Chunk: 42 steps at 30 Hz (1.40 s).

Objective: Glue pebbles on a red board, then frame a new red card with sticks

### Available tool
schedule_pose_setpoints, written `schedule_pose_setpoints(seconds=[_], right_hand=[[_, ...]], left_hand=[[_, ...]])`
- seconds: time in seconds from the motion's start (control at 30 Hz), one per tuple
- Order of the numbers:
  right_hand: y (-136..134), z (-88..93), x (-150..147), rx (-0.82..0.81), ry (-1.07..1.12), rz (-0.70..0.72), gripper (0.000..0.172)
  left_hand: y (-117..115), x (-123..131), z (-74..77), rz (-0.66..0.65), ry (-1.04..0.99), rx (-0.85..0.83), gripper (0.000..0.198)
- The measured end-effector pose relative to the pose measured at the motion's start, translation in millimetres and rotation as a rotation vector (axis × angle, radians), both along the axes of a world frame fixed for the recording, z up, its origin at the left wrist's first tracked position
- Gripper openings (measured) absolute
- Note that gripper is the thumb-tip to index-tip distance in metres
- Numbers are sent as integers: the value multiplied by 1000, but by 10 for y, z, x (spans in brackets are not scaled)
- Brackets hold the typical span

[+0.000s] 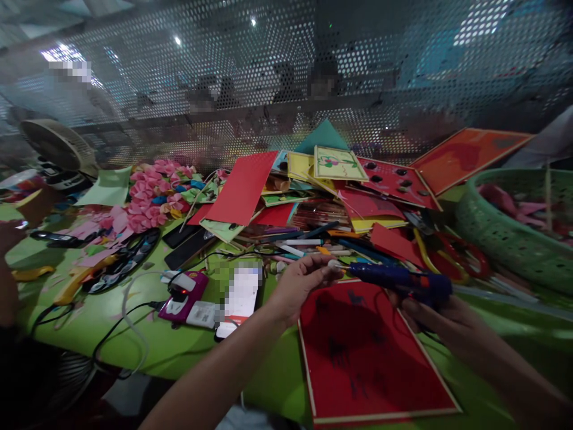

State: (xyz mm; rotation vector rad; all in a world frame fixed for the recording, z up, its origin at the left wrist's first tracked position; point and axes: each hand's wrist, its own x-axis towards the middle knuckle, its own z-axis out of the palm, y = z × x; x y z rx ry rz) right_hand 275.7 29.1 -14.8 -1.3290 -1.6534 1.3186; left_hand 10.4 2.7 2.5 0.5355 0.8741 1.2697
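My right hand (425, 316) is closed around the handle of a dark blue hot glue gun (398, 280), its nozzle pointing left. Opposite it, my left hand (299, 286) pinches a small whitish piece (333, 264) right at the nozzle tip; its kind is too small to make out. Below both hands lies a red board (358, 352) with pale strips along its edges and several dark marks on its face. A phone with a lit screen (242, 292) rests on the table beside my left forearm.
A purple power strip (185, 298) with plugs and cords sits left of the phone. Framed cards and a red sheet (244, 185) pile up behind, near pink paper petals (156, 191). A green basket (514, 221) stands right. Another person's hand (11, 236) shows far left.
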Motion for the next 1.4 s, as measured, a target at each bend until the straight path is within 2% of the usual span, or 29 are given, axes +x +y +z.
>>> schedule_pose_setpoints(seconds=[0.13, 0.37, 0.5, 0.7, 0.87, 1.0, 1.1, 1.2, 1.3, 1.4], right_hand=[[30, -17, 17, 29, -33, -15, 54], [25, 66, 18, 12, -56, -39, 53], [10, 111, -23, 20, -46, -78, 54], [-9, 154, -61, 6, -32, -50, 47], [-16, 240, -117, 3, -29, -32, 52], [-18, 205, -49, 32, -19, -39, 51], [-6, 162, 39, 69, 102, -33, 43], [-3, 207, 60, 100, 243, -15, 37], [-17, 336, 20, 129, 308, -27, 35], [-33, 426, 0, 139, 342, -39, 36]], left_hand=[[-13, 1, -3, -29, 21, 21, 53], [-7, -16, -8, 6, -28, 67, 46], [-10, -11, 13, 21, -22, 35, 48], [1, -10, -2, 28, -26, 20, 50], [16, -10, -40, 17, -39, 25, 50], [16, -27, -9, 14, 20, 51, 48], [23, -67, 35, 8, 137, 117, 46], [29, -135, 68, -4, 363, 225, 43], [-14, -218, 115, -30, 684, 355, 30], [-110, -286, 198, -133, 1033, 448, 11]])
